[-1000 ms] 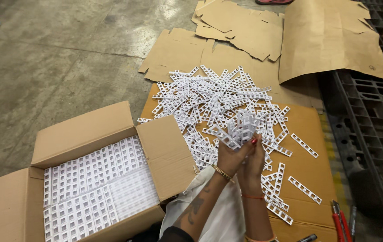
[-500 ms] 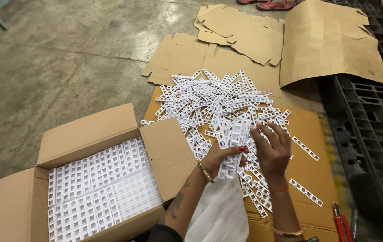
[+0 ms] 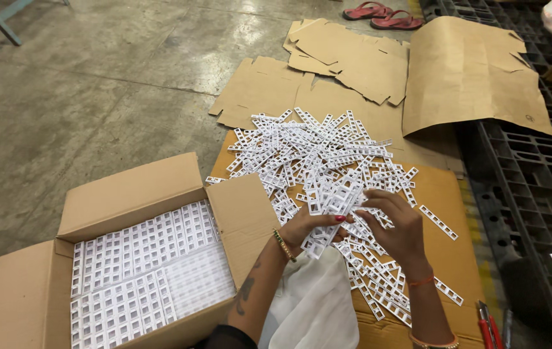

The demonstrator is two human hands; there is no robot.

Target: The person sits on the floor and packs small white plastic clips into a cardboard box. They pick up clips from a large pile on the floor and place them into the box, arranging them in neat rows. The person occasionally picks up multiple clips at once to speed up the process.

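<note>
The left hand (image 3: 311, 226) pinches a white strip (image 3: 320, 238) between thumb and fingers at the near edge of the strip pile (image 3: 328, 161) on the cardboard (image 3: 447, 213). The right hand (image 3: 395, 226), fingers curled, rests on the pile; whether it grips a strip cannot be told. A box (image 3: 134, 194) of stacked strips sits at left.

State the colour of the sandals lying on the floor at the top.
The sandals are red, seen in the head view.
</note>
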